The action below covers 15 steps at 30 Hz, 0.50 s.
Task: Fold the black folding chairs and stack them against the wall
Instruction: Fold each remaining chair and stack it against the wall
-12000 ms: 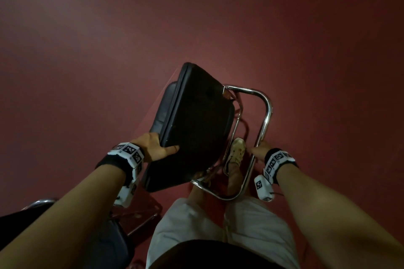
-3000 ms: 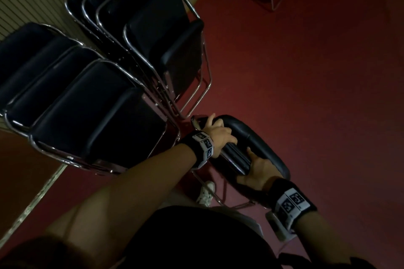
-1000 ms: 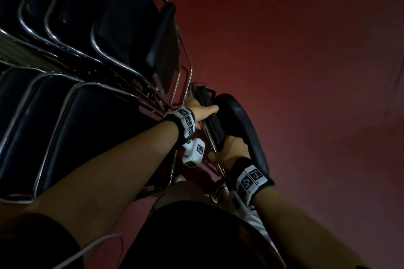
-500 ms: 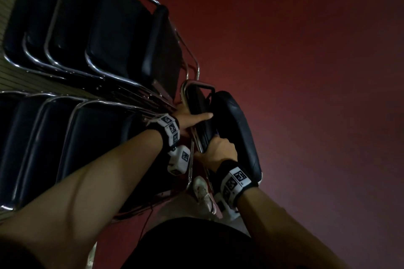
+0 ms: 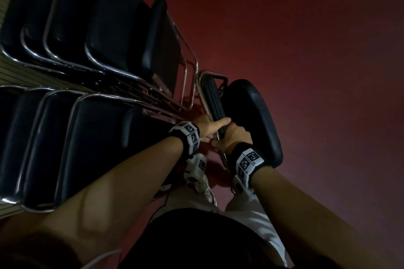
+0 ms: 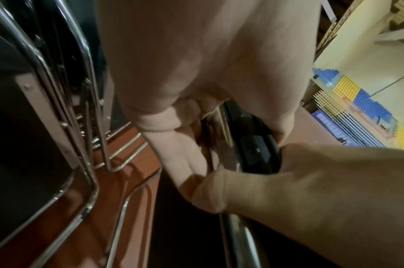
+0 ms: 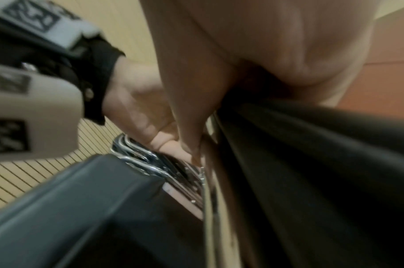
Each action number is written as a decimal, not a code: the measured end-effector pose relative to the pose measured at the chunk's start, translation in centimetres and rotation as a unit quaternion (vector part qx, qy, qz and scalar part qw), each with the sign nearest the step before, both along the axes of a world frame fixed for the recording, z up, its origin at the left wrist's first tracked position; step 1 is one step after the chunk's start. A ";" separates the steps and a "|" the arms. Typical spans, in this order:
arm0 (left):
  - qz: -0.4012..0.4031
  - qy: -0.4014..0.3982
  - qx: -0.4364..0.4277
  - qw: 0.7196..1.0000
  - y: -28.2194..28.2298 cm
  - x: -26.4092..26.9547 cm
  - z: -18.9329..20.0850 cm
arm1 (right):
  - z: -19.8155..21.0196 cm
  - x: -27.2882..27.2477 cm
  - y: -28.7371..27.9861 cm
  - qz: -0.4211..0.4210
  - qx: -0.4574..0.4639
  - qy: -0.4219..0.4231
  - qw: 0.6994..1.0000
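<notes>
Both hands, left (image 5: 207,127) and right (image 5: 235,137), touch, fingers curled in grips.

The folded chair (image 5: 251,120) has smooth black padding with a dull sheen and a shiny chrome tube frame (image 5: 204,94). The stacked chairs (image 5: 113,28) look alike. The red floor (image 5: 306,50) is matt.

Each forearm is bare and ends in a black wrist strap carrying white blocks printed with black square fiducial patterns; the left wristband (image 5: 188,137) shows three such patterned faces, the right wristband (image 5: 248,162) two larger ones. Below each strap hangs a white camera housing (image 5: 197,167) with further black-and-white markers, seen close in the right wrist view as a pale grey block (image 7: 33,112) with a small screw beside it. The person wears a black top (image 5: 196,240), light shorts (image 5: 251,216) and pale shoes (image 5: 207,190).
</notes>
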<state>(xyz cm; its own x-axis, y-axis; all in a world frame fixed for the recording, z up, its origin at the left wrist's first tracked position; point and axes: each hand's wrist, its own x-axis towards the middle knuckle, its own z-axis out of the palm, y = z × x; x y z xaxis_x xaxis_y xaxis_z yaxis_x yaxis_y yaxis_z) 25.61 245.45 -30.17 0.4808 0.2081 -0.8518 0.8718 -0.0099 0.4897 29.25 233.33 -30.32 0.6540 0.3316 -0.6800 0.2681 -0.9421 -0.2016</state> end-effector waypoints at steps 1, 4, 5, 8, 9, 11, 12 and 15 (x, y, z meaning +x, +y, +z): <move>0.005 0.002 0.002 1.000 0.3 -0.1 0.1 | 0.1 -0.1 0.3 0.013 0.003 0.000 1.000; 0.041 0.008 0.020 0.999 1.8 -1.5 -0.3 | 0.6 -1.7 1.2 0.040 0.042 0.023 0.998; 0.048 0.011 0.036 0.998 1.9 -2.1 -0.8 | 0.4 -2.2 0.9 0.045 0.063 0.041 0.996; 0.060 0.017 0.072 0.995 2.3 -3.9 -2.5 | -0.2 -3.3 -1.3 0.018 0.120 0.113 0.986; 0.065 0.031 0.074 0.995 2.4 -4.4 -3.2 | -0.2 -3.4 -2.1 0.008 0.133 0.133 0.982; 0.065 0.037 0.070 0.995 2.3 -4.8 -3.5 | -0.3 -3.4 -3.2 -0.012 0.140 0.156 0.978; 0.077 0.041 0.065 0.994 1.9 -4.9 -3.4 | -0.4 -3.1 -3.6 -0.009 0.145 0.161 0.976; 0.117 0.032 0.062 0.991 -0.4 -4.6 -0.9 | -0.5 -2.3 -4.6 0.019 0.127 0.166 0.978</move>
